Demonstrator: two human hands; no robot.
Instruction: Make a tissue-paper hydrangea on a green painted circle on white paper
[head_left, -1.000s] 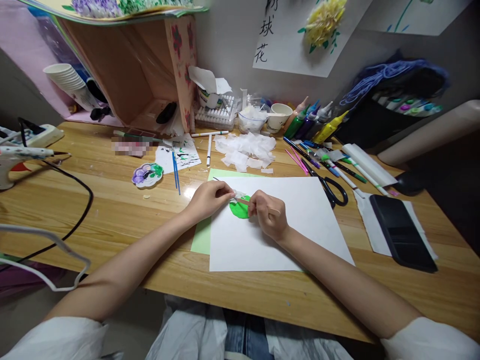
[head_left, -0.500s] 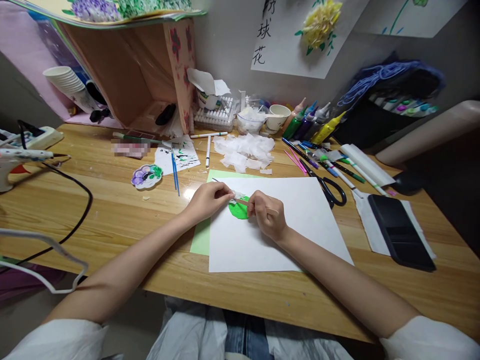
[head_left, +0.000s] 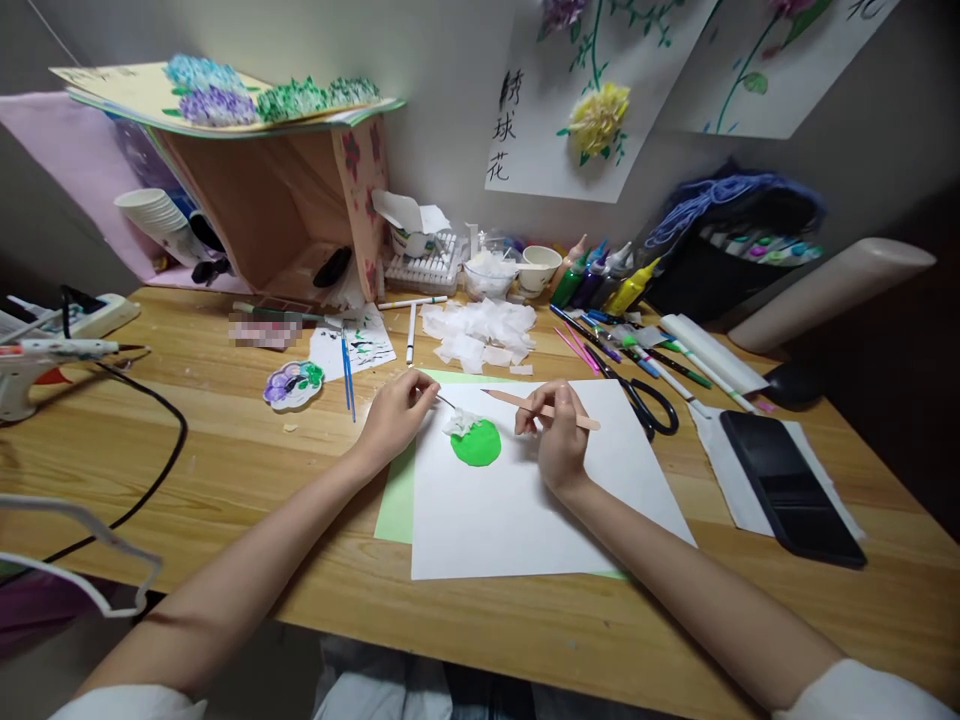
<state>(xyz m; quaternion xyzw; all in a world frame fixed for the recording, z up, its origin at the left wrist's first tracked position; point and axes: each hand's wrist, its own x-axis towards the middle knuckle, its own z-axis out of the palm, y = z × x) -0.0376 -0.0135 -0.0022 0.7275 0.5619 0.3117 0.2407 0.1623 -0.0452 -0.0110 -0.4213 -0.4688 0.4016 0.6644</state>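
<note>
The left hand has drawn back a little to the left, uncovering the far left side of the green disc; finger and thumb are pinched on a thin dark stick whose end reaches the white scraps. The disc lies on the white sheet, left of its middle, with the scraps on its far left edge. The right hand has moved away to the right and grips a wooden stick; its tip, over the disc half a second ago, now points left beyond it, clear of the scraps. The view has tilted up, showing more wall.

At left, bare bench runs from the paint palette to the left forearm. The green sheet juts out along the left and far sides of the white sheet. Just past the far edge, the tissue pieces crowd the space. A bare strip of wood separates the white sheet from the bench's near edge. Rightward, the scissors lie by the far right corner, with open wood between the sheet and the phone.

The glue gun is cut off at left. A patch behind the palette is pixelated. The white sheet hides most of the green one, and the right fingers cover the wooden stick's middle.
</note>
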